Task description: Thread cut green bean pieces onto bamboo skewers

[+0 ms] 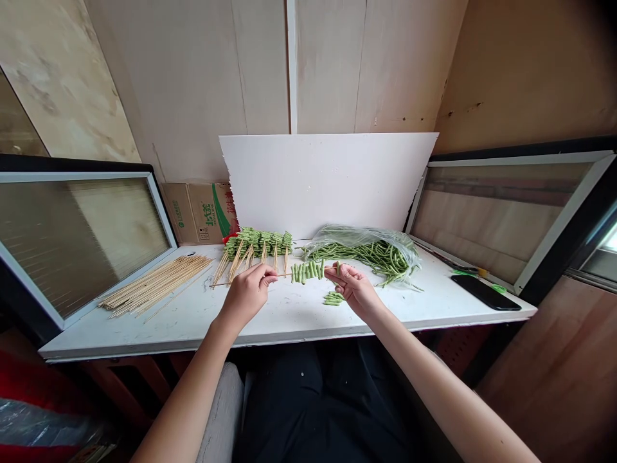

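Note:
My left hand [249,288] pinches a thin wooden skewer [284,274], held roughly level above the table. Several short green bean pieces [307,272] sit crosswise in a row along it. At the skewer's right end, my right hand [354,287] is closed, with a cut green bean piece [338,269] between its fingertips. Just below that hand lies a small heap of cut bean pieces [333,298]. Behind my left hand, finished bean skewers [260,241] are stacked with their bare sticks toward me.
A pile of bare skewers [159,283] lies at the left. Long green beans [371,254] spill from a clear plastic bag [351,231] at back right. A black phone [484,292] rests near the right edge of the white table [289,328]. A cardboard box [197,212] stands behind.

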Demonstrator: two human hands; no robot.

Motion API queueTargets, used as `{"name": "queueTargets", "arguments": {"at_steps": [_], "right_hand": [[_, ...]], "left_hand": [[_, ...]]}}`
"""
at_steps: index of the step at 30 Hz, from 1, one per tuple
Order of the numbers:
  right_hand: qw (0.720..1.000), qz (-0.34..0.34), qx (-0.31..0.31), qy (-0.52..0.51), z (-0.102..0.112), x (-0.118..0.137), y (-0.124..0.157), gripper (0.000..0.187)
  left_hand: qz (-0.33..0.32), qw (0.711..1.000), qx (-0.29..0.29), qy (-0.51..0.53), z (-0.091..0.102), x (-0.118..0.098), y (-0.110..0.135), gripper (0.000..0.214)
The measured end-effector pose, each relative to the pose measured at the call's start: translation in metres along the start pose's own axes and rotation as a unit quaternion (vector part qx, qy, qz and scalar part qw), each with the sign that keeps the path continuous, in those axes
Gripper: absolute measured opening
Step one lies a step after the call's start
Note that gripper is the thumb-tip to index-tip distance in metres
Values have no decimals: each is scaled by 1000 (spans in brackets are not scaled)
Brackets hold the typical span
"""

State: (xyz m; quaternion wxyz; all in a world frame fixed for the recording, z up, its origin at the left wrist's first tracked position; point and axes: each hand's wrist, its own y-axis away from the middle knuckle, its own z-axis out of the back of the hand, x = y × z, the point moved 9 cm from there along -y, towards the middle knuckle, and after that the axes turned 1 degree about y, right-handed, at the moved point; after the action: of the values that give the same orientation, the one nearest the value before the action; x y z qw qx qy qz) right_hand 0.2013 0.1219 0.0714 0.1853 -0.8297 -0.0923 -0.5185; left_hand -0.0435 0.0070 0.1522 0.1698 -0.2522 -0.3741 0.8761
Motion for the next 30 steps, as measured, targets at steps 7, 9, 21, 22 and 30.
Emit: {"name": "queueTargets", "arguments": {"at_steps": [7,9,21,22,30], "right_hand": [[1000,-8,-13,-2,-1,-1,1,39],[1000,-9,-13,-3,-1,-1,0,39],[999,16,-31,4,2,0,1,37],[999,21,-34,4,3,1,1,37],[995,44,-87,20,10,4,3,34]], "left_hand": [[16,1000,7,-6,-3,3,1,13],[17,1000,10,-7,-4,3,1,13],[25,999,-6,-20,-5,0,2,14],[24,999,-12,-22,-5,-2,3,15],[50,998,-21,-42,-18,-8,7,20]]}}
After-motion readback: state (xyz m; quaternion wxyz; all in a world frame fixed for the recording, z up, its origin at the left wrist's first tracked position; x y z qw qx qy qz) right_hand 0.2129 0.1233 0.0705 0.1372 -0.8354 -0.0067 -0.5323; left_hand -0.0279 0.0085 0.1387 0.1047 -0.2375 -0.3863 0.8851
